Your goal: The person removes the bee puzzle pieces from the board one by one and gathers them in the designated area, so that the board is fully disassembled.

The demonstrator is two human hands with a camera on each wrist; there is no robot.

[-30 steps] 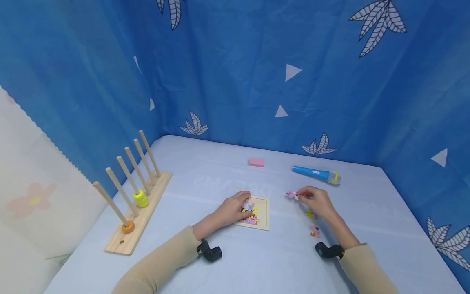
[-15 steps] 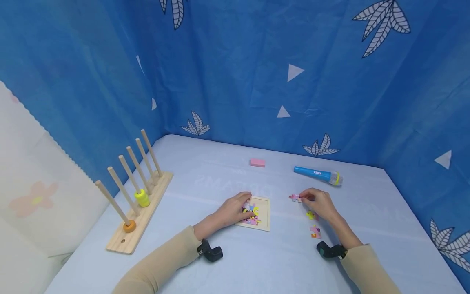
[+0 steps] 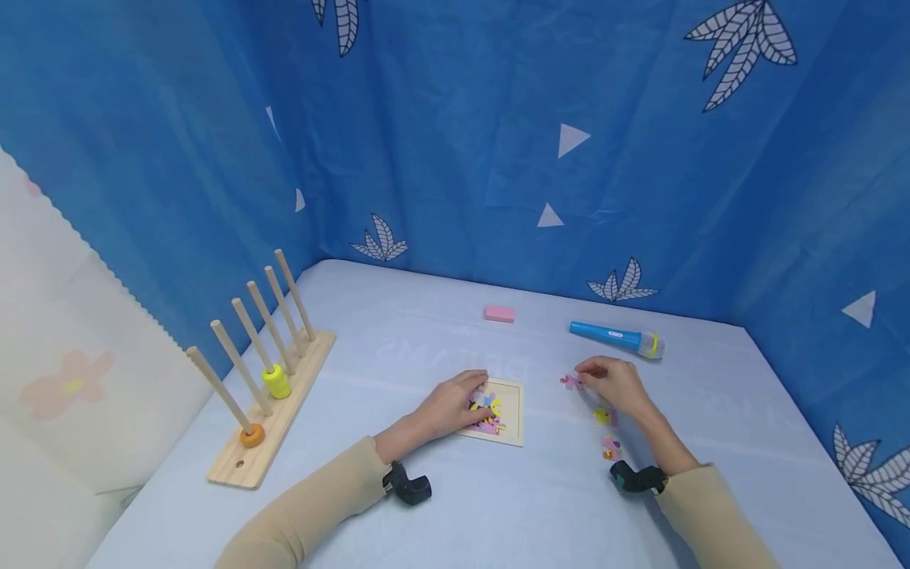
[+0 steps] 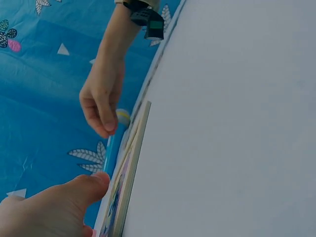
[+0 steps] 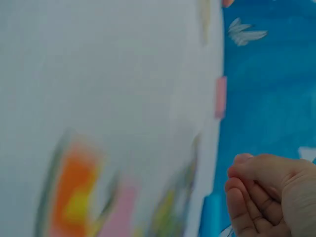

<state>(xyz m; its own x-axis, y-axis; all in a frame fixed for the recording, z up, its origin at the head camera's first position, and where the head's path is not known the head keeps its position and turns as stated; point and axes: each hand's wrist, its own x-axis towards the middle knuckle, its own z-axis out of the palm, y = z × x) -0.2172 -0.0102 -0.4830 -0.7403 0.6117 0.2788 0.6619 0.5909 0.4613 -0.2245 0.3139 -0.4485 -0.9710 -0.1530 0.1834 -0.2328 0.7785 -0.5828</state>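
Note:
My left hand [image 3: 455,403] rests over a shallow wooden puzzle tray [image 3: 513,411], its thumb [image 4: 96,185] lying straight across the near part. Colourful joined pieces [image 3: 490,423] show beside the thumb; the tray's left side is hidden under the hand. My right hand [image 3: 617,387] has curled fingers right at a pink puzzle piece [image 3: 570,382] to the right of the tray. In the right wrist view the fingertips [image 5: 237,170] hold nothing that shows. A yellow piece [image 3: 603,416] and a pink-and-orange piece [image 3: 611,448] lie nearer, beside the right wrist.
A wooden peg board [image 3: 306,359] with several upright pegs stands at the left, carrying yellow beads [image 3: 277,382] and an orange bead [image 3: 252,435]. A pink block [image 3: 499,314] and a blue microphone [image 3: 607,333] lie toward the back, before a blue curtain [image 3: 455,158].
The right hand has brought the pink piece slightly rightward, let go of it and risen a little off it. The left hand stays on the tray.

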